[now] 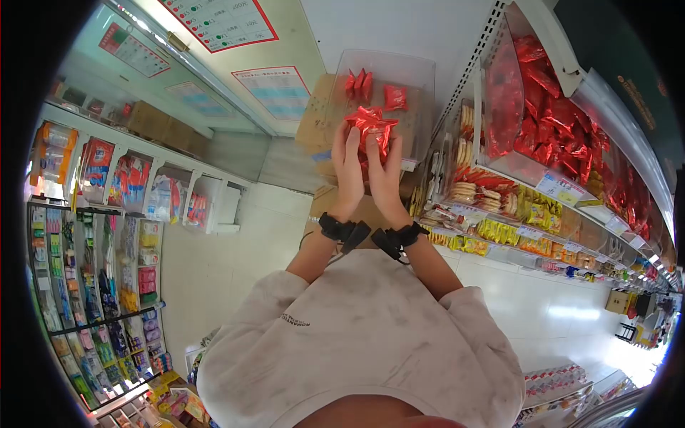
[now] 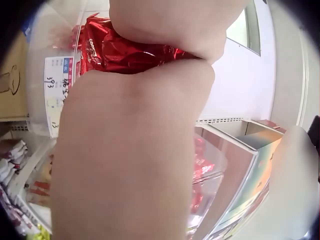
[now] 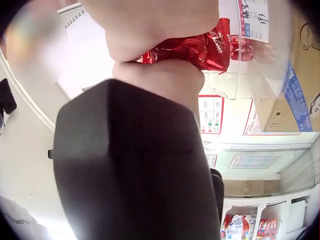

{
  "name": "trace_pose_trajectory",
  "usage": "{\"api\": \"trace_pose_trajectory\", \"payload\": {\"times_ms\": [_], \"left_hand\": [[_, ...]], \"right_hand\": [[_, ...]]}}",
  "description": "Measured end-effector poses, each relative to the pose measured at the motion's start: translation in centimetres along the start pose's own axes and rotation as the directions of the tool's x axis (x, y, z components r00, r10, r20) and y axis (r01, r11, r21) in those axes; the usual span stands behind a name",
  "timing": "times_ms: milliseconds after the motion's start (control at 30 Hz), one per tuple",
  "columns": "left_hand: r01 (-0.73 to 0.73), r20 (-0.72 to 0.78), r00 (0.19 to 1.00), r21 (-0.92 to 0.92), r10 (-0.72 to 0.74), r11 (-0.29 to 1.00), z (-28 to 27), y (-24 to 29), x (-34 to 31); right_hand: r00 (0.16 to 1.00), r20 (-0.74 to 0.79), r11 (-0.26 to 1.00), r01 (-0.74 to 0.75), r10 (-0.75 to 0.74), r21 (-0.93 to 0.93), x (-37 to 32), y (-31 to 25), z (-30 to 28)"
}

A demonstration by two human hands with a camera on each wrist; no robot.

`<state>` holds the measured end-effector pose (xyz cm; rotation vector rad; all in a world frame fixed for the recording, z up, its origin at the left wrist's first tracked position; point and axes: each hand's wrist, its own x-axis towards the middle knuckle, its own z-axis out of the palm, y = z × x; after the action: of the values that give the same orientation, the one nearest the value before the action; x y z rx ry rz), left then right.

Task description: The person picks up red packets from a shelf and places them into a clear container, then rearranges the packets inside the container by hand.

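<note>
Both hands, the left [image 1: 348,171] and the right [image 1: 385,178], are side by side in the head view, gripping a cluster of shiny red packets [image 1: 371,123] between them. Under and beyond the packets lies a clear plastic bin [image 1: 421,68]; a small group of red packets [image 1: 359,84] stands at its left, and a single red packet [image 1: 395,98] is at its right. Crinkled red foil [image 2: 117,52] shows between the two hands in the left wrist view. The right wrist view also shows the foil [image 3: 212,50] between them; most fingertips are hidden there.
Cardboard boxes [image 1: 312,118] are beside and below the bin. On the right, shelves carry a clear bin of red packets [image 1: 549,114] and yellow packets [image 1: 499,232]. Racks of hanging goods [image 1: 93,264] line the left, with pale floor [image 1: 214,285] between.
</note>
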<state>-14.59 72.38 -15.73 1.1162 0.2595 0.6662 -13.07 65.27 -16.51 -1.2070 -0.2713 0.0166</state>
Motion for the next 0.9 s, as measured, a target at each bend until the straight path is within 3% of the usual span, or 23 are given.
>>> {"api": "trace_pose_trajectory", "payload": {"times_ms": [100,300,433,600,700,800,900], "left_hand": [[0.08,0.032,0.997,-0.16,-0.076,0.984,0.1,0.0,0.0],[0.105,-0.008,0.994,-0.078,-0.105,0.991,-0.2,-0.5,0.1],[0.226,-0.076,0.967,-0.201,-0.245,0.953,-1.3,-0.3,0.4],[0.115,-0.259,0.952,-0.194,-0.164,0.974,-3.1,-0.1,1.5],[-0.04,-0.117,0.992,0.01,0.041,0.999,-3.5,2.0,1.6],[0.083,0.167,0.978,0.24,-0.126,0.967,-4.9,1.5,0.5],[0.072,0.242,0.96,0.28,-0.144,0.957,-2.3,1.6,-1.7]], "right_hand": [[0.998,-0.046,0.997,-0.03,0.033,0.065,0.7,0.4,-0.3],[0.997,-0.035,0.997,-0.075,0.075,-0.001,1.2,1.9,-1.2],[0.993,-0.021,0.993,-0.12,0.12,0.001,1.5,3.2,-1.5],[0.895,-0.032,0.875,-0.427,0.445,0.231,1.8,0.8,-2.6],[0.872,0.008,0.819,-0.464,0.49,0.339,2.3,-1.1,-3.1],[0.896,0.092,0.791,-0.428,0.434,0.438,2.5,-0.7,-4.3],[0.936,-0.028,0.859,-0.309,0.35,0.408,2.3,-1.0,-3.0]]}}
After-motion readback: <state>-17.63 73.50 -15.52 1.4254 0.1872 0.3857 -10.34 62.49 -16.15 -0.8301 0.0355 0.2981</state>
